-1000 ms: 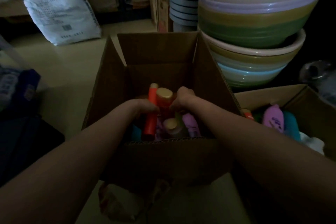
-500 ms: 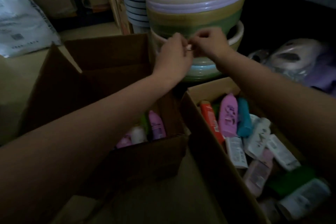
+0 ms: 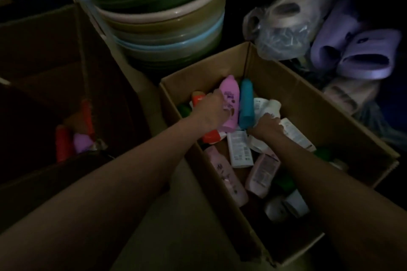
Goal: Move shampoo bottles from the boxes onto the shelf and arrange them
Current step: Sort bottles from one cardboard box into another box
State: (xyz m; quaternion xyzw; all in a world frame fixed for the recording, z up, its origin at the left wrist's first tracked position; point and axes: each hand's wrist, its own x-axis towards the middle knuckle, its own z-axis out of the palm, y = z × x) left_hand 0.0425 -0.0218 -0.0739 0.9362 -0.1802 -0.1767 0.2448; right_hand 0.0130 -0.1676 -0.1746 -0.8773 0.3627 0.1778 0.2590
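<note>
An open cardboard box [image 3: 293, 79] on the right holds several shampoo bottles lying jumbled. Both my hands reach into it. My left hand [image 3: 210, 111] curls its fingers round the left side of a pink bottle [image 3: 231, 99], which leans next to a teal bottle [image 3: 246, 103]. My right hand [image 3: 267, 125] is down among white bottles [image 3: 269, 105], beside a white labelled one [image 3: 295, 134]; its fingertips are hidden. An orange bottle [image 3: 211, 136] shows under my left wrist. A second box [image 3: 103, 77] on the left holds a red bottle [image 3: 61, 142] and a purple one [image 3: 82, 142].
Stacked plastic basins [image 3: 167, 26] stand right behind the two boxes. Purple slippers [image 3: 370, 59] and a bagged slipper [image 3: 284, 17] lie at the right, behind the right box. The scene is dark and slightly blurred. No shelf is in view.
Both hands have dropped from in front of the basins down into the right box. A second ago they were in the left box. My view has swung right.
</note>
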